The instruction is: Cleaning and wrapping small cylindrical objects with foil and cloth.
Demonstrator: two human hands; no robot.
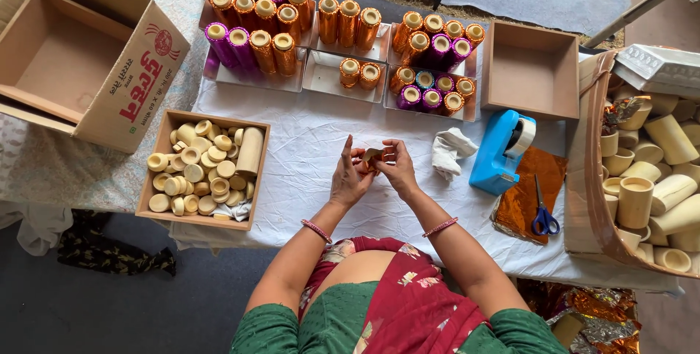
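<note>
A: Hands status?

B: Left hand (pixel 348 179) and right hand (pixel 397 168) meet at table centre, both pinching one small orange-foil piece (pixel 372 157) between fingertips. Held up off the white cloth (pixel 306 150), probably so the foil can be worked all round.

A: Supplies?

B: Wooden tray of bare cream caps (pixel 200 172) at 9 o'clock of the hands. Blue tape dispenser (pixel 503 151), foil sheet (pixel 529 193) and scissors (pixel 543 215) at 3 o'clock, in right-hand reach. Wrapped spools (pixel 335 33) racked at 12 o'clock, seemingly out of the work zone.
</note>
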